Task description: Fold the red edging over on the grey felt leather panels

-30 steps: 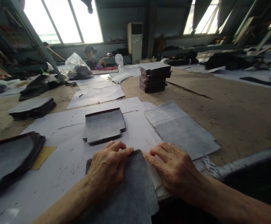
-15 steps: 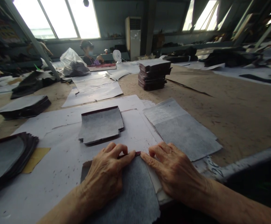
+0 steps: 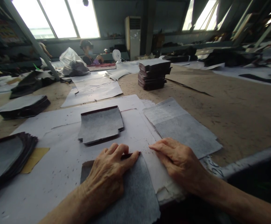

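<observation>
Grey and dark-edged, the piece (image 3: pixel 141 193) is lying nearer to me than the pile (image 3: pixel 100 126) and a little to the pile's right, partly over the white paper (image 3: pixel 53 174). My left hand (image 3: pixel 109 174) is resting across it, just on the near side of the pile; the fingers are bending about halfway, and a fingertip is pressing the dark far edge near its right corner. Whether I am pinching that edge or only pushing it flat, I cannot tell. My right hand (image 3: pixel 182 161) is staying apart from the piece, to the right of the pile and nearer me; its fingers are lying close together and loosely straight, the tips pointing toward the piece's corner, and it is gripping nothing. Beyond that hand, right of the pile, a pale sheet (image 3: pixel 186 137) is lying on the brown table (image 3: pixel 233 112). Left of the pile, a curved stack (image 3: pixel 7 155) is sitting with a yellow card (image 3: pixel 35 159) poking out beside it. Behind the pile and to its right, a tall stack (image 3: pixel 153 76) is standing, and far behind the pile a co-worker (image 3: pixel 87 54) is sitting near a clear bag (image 3: pixel 71 63).
</observation>
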Demonstrator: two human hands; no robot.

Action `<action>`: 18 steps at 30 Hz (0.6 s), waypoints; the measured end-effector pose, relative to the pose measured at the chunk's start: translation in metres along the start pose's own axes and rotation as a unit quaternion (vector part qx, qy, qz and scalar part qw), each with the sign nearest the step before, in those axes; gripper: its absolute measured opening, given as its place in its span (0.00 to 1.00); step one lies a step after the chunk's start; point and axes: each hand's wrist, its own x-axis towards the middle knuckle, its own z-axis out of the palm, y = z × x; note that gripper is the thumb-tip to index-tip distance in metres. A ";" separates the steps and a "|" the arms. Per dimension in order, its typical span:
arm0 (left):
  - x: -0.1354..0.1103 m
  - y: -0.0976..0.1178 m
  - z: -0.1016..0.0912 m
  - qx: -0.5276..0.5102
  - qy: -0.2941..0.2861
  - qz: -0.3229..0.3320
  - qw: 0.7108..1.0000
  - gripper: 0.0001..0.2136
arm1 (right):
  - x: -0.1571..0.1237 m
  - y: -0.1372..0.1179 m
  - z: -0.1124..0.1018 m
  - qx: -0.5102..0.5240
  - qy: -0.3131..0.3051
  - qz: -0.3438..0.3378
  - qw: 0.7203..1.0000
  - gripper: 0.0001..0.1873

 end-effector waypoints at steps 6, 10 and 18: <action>0.001 0.001 0.001 -0.001 0.029 0.007 1.000 0.29 | 0.002 -0.017 0.006 -0.142 -0.070 -0.122 0.980 0.17; -0.005 -0.008 -0.010 0.011 0.117 0.005 0.993 0.23 | 0.005 -0.020 0.007 -0.186 -0.113 -0.168 0.961 0.16; -0.058 -0.034 -0.034 0.036 0.173 -0.049 0.983 0.18 | 0.009 -0.003 0.005 -0.101 -0.069 -0.169 0.978 0.20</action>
